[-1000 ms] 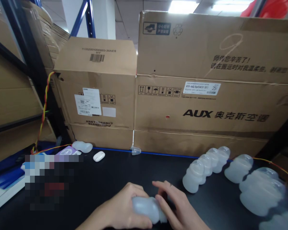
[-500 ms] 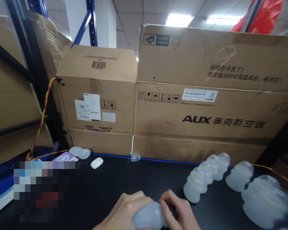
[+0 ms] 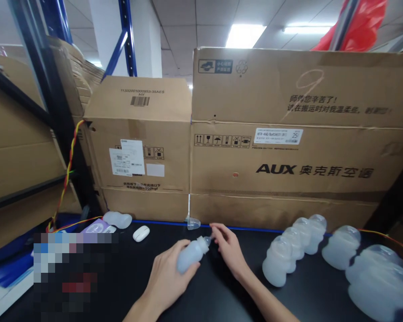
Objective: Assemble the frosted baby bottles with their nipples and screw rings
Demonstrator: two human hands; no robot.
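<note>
My left hand (image 3: 169,273) is wrapped round a milky, translucent baby bottle (image 3: 190,256), which tilts with its top toward the upper right. A clear teat (image 3: 207,240) stands out of the collar at that end. Just beyond the teat, my right hand (image 3: 227,246) has its fingers curled and drawn together at the tips. Whether they touch the teat or pinch something small cannot be made out. A clear domed cap (image 3: 194,223) lies behind the bottle, at the table's back edge.
Several capped bottles (image 3: 274,261) stand in a row on the right, with more bottles (image 3: 342,248) beyond them. At the back left are a white mouse-shaped object (image 3: 141,233), a translucent bottle (image 3: 117,219) lying down and a purple box (image 3: 94,227). Cardboard (image 3: 282,179) walls the back.
Both hands and the bottle have moved forward, away from me. The bottle has turned so that its teat end shows, and my right hand has shifted from its side to beyond the teat.
</note>
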